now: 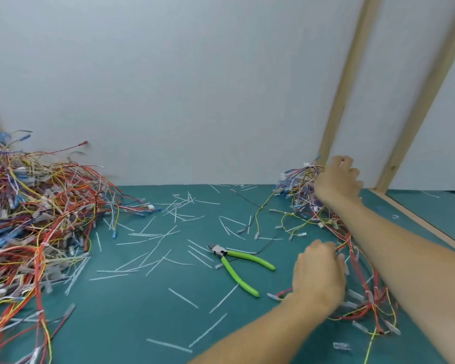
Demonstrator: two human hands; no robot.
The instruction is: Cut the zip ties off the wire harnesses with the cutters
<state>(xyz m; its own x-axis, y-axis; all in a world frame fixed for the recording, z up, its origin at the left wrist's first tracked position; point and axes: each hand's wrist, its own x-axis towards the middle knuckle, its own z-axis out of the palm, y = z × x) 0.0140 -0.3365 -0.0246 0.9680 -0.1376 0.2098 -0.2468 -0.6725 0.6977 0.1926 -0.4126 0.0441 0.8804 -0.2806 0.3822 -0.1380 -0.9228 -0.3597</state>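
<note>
Green-handled cutters lie on the teal mat with the handles spread apart and no hand on them. To their right is a wire harness of red, yellow and blue wires. My left hand grips its red wires near the mat. At the back right my right hand reaches up and holds the far end of the same harness, lifted off the mat. Cut white zip ties are strewn over the middle of the mat.
A big tangled pile of wire harnesses fills the left side. A pale wall stands behind the mat, with wooden battens at the right. A wooden strip runs along the mat's right side.
</note>
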